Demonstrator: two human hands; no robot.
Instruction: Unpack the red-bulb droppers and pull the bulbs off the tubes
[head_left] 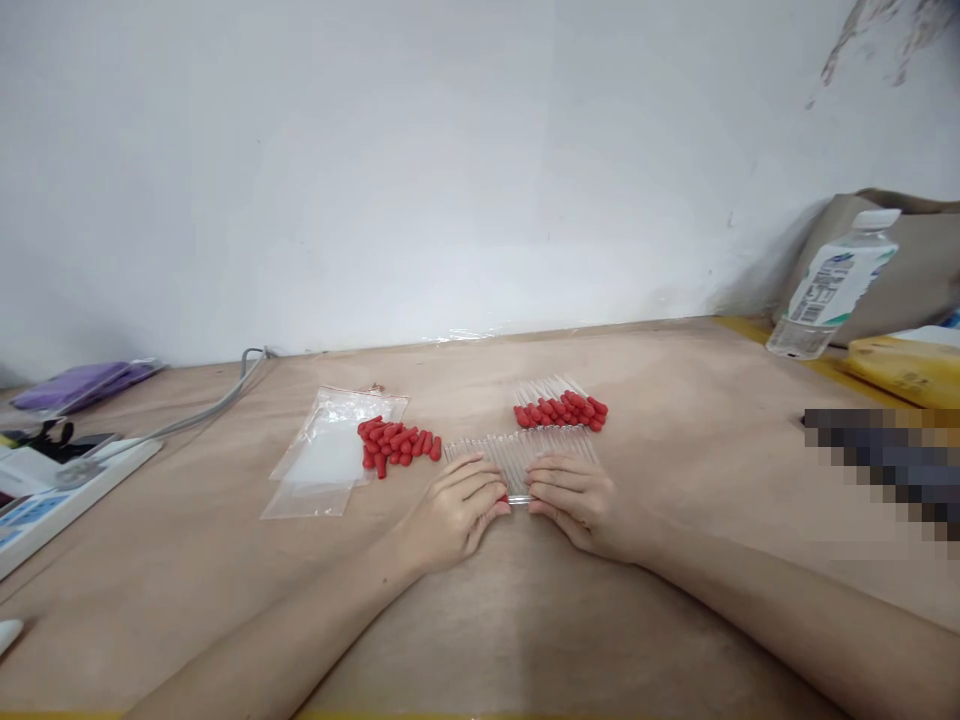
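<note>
A clear glass dropper tube (519,499) lies level between my two hands. My left hand (459,508) is closed at its left end, where a bit of a red rubber bulb (504,497) shows between the fingers. My right hand (576,500) pinches the tube's right end. Just beyond my fingers lies a row of loose clear glass tubes (514,455). Behind that row are finished-looking droppers with red bulbs (562,410), their glass parts pointing away from me. A pile of loose red rubber bulbs (394,440) sits left of my left hand.
Clear zip bags (322,445) lie under and beside the loose bulbs. At the left are a power strip (67,500), a grey cable (225,400) and a purple packet (82,385). A water bottle (832,290), a grey bag (919,250) and a yellow packet (907,365) stand at the right.
</note>
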